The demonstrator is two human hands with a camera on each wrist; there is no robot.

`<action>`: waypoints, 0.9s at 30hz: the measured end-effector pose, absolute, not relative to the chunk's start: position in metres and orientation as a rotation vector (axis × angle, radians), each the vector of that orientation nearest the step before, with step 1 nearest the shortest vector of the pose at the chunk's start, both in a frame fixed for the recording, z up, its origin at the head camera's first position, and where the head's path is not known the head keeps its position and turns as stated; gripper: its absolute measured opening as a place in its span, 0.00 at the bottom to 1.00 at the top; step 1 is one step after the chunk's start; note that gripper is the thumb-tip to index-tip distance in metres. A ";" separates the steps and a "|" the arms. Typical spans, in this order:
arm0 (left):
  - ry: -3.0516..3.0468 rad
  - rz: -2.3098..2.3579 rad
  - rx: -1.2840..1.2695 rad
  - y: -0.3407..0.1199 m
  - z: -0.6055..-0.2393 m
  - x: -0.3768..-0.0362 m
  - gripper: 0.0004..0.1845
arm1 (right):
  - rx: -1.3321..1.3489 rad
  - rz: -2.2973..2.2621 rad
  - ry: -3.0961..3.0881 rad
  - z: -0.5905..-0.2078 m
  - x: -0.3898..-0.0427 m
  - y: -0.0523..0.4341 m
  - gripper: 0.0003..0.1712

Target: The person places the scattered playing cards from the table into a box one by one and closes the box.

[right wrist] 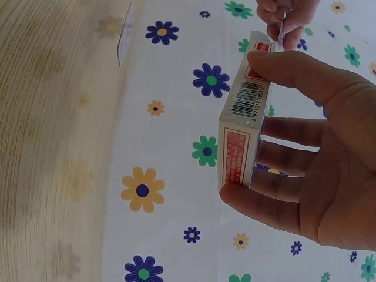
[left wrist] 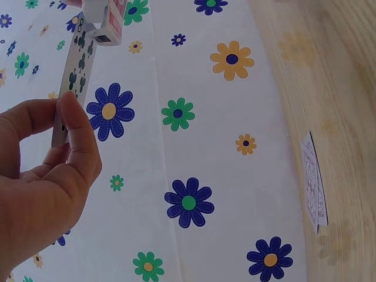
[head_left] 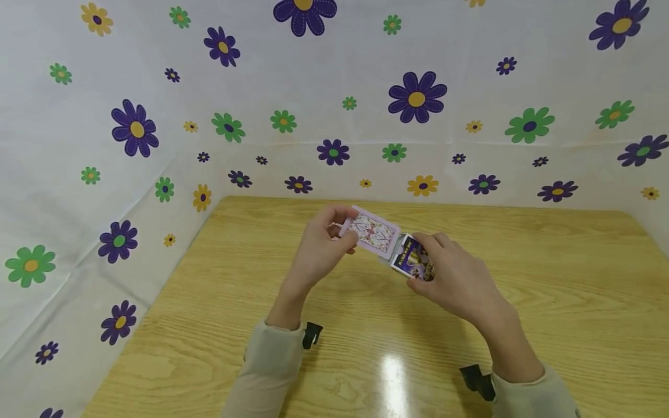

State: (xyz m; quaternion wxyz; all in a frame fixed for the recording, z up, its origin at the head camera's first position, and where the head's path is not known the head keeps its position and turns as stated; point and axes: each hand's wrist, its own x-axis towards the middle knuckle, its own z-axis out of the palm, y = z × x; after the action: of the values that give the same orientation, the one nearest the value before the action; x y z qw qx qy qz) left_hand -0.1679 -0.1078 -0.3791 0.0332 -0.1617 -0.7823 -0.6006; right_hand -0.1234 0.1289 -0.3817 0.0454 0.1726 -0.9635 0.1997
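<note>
My left hand (head_left: 324, 244) pinches a playing card (head_left: 373, 232) at its left end between thumb and fingers. The card's patterned back faces up in the head view; in the left wrist view its face shows clubs. My right hand (head_left: 460, 273) grips a card box (head_left: 414, 260) with a dark printed front, thumb on one edge and fingers on the opposite one. The box's open end points at the card, and the card's right end lies right at that opening. A barcode shows on the box's side (right wrist: 248, 100) in the right wrist view.
A couple of cards (left wrist: 314, 182) lie on the wooden table (head_left: 209, 348), mostly hidden behind my left hand in the head view. A flower-printed cloth (head_left: 313, 87) hangs behind the table and along its left side. Black straps (head_left: 478, 381) sit at both wrists.
</note>
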 end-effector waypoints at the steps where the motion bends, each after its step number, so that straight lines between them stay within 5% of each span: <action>1: -2.413 -1.838 -0.501 -0.107 -0.379 -0.167 0.17 | 0.526 0.612 -2.942 -0.381 -0.123 0.129 0.45; 27: -2.460 -1.756 -0.581 -0.105 -0.381 -0.168 0.16 | 0.532 0.621 -2.932 -0.381 -0.122 0.128 0.45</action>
State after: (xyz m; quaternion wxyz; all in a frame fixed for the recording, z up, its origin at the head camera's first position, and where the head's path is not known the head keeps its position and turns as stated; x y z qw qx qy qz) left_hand -0.1678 -0.1048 -0.3809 0.0321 -0.1888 -0.7989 -0.5702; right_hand -0.1221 0.1278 -0.3809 0.0490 0.1745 -0.9621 0.2036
